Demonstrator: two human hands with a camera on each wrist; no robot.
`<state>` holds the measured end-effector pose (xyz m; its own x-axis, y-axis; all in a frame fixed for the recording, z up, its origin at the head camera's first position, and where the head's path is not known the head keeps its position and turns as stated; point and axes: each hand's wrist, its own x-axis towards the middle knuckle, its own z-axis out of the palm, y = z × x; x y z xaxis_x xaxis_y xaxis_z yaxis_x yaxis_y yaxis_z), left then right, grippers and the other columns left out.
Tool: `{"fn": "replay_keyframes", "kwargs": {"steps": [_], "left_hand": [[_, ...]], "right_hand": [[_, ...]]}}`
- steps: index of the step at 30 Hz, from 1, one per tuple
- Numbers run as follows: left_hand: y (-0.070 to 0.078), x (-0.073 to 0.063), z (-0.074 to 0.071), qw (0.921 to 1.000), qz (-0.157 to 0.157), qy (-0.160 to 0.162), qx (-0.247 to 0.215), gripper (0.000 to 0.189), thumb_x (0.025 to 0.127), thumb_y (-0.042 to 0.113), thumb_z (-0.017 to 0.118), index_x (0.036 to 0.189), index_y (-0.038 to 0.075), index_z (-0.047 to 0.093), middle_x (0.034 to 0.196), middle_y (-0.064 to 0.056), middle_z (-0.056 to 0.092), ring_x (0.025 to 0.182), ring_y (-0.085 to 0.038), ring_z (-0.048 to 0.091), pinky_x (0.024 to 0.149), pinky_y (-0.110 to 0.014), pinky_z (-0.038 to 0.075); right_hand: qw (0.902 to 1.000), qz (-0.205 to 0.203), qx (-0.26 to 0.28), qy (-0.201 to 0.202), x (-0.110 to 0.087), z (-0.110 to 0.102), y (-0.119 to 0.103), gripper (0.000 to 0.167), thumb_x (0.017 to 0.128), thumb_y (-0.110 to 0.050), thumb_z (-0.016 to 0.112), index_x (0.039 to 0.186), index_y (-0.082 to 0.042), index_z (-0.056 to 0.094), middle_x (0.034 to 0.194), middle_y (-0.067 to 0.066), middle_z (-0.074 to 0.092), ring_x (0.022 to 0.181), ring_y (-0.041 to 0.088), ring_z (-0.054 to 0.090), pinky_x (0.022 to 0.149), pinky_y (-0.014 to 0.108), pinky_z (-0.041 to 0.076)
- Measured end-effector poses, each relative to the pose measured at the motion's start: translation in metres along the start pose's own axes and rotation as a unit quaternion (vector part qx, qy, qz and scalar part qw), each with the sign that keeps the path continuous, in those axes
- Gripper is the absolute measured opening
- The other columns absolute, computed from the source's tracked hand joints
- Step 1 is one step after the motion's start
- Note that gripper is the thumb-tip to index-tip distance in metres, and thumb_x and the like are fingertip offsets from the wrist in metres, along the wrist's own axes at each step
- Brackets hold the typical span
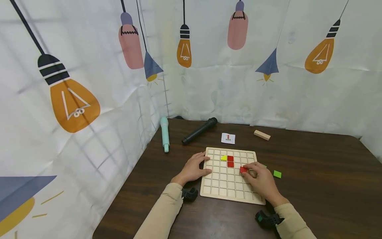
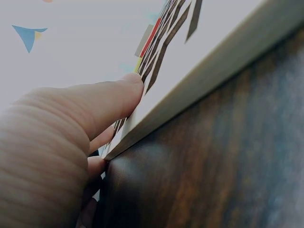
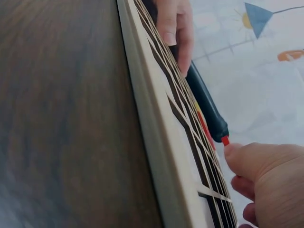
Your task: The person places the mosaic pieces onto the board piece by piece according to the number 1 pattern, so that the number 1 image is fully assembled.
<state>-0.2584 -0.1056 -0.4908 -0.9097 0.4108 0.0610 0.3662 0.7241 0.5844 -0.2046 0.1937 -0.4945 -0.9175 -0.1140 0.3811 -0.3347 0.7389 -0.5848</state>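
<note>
A pale wooden board (image 1: pixel 219 191) with a grid of square recesses lies on the dark table. Resting at its left edge is my left hand (image 1: pixel 192 167), fingers spread; in the left wrist view the thumb (image 2: pixel 118 95) touches the board's top. My right hand (image 1: pixel 264 182) pinches a red tile (image 1: pixel 243 169) over the board's right half; in the right wrist view that tile (image 3: pixel 225 140) shows at the thumb tip. Two red tiles, a farther one (image 1: pixel 230 158) and a nearer one (image 1: pixel 230 164), sit in one column. Left of the farther one is a yellow tile (image 1: pixel 223 158) with a slanted side.
Right of the board lies a green tile (image 1: pixel 277 174); another green piece (image 1: pixel 265 166) is mostly behind my right hand. Beyond the board are a printed card (image 1: pixel 228 138), a wooden block (image 1: pixel 262 135), a black microphone (image 1: pixel 200 131) and a mint-green microphone (image 1: pixel 165 134). Patterned curtains stand behind the table.
</note>
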Motion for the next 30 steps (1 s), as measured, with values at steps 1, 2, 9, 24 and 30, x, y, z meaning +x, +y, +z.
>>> {"fn": "replay_keyframes", "kwargs": {"steps": [1, 2, 9, 24, 30], "left_hand": [[0.0, 0.0, 0.0, 1.0, -0.002, 0.0, 0.0, 0.059, 0.089, 0.041, 0.071, 0.139, 0.016, 0.055, 0.157, -0.001, 0.033, 0.146, -0.023, 0.023, 0.113, -0.052, 0.027], [0.0, 0.0, 0.001, 1.0, -0.003, 0.0, -0.001, 0.059, 0.089, 0.041, 0.071, 0.139, 0.016, 0.055, 0.157, -0.001, 0.033, 0.146, -0.023, 0.023, 0.113, -0.052, 0.027], [0.001, -0.001, 0.001, 1.0, -0.004, -0.001, 0.001, 0.058, 0.089, 0.041, 0.071, 0.139, 0.016, 0.055, 0.157, -0.001, 0.033, 0.146, -0.023, 0.023, 0.113, -0.053, 0.027], [0.002, 0.0, 0.0, 1.0, -0.001, -0.001, 0.006, 0.059, 0.089, 0.041, 0.071, 0.139, 0.016, 0.055, 0.157, -0.002, 0.033, 0.146, -0.024, 0.024, 0.114, -0.053, 0.026], [0.001, 0.0, 0.0, 1.0, 0.003, 0.004, 0.001, 0.058, 0.089, 0.041, 0.071, 0.139, 0.015, 0.055, 0.157, -0.003, 0.034, 0.146, -0.026, 0.024, 0.113, -0.054, 0.026]], "right_hand": [[1.0, -0.002, -0.001, 0.0, 0.0, 0.001, 0.0, 0.024, 0.085, -0.023, 0.078, 0.107, -0.013, 0.075, 0.103, 0.0, 0.067, 0.08, 0.016, 0.055, 0.064, 0.03, 0.043], [1.0, -0.003, -0.003, 0.0, -0.001, 0.001, 0.0, 0.024, 0.085, -0.024, 0.078, 0.107, -0.013, 0.075, 0.104, 0.0, 0.067, 0.082, 0.016, 0.056, 0.066, 0.031, 0.045], [1.0, 0.001, 0.004, -0.005, -0.001, 0.008, -0.004, 0.025, 0.085, -0.026, 0.078, 0.107, -0.014, 0.075, 0.104, -0.001, 0.067, 0.087, 0.015, 0.058, 0.071, 0.034, 0.047], [0.9997, -0.003, 0.024, -0.005, 0.003, 0.02, -0.014, 0.025, 0.084, -0.023, 0.079, 0.107, -0.015, 0.075, 0.104, -0.002, 0.067, 0.099, 0.021, 0.062, 0.083, 0.043, 0.05], [0.9998, -0.001, 0.022, -0.002, 0.003, 0.023, -0.019, 0.027, 0.083, -0.022, 0.08, 0.108, -0.014, 0.075, 0.102, -0.002, 0.067, 0.095, 0.019, 0.062, 0.079, 0.041, 0.05]]}}
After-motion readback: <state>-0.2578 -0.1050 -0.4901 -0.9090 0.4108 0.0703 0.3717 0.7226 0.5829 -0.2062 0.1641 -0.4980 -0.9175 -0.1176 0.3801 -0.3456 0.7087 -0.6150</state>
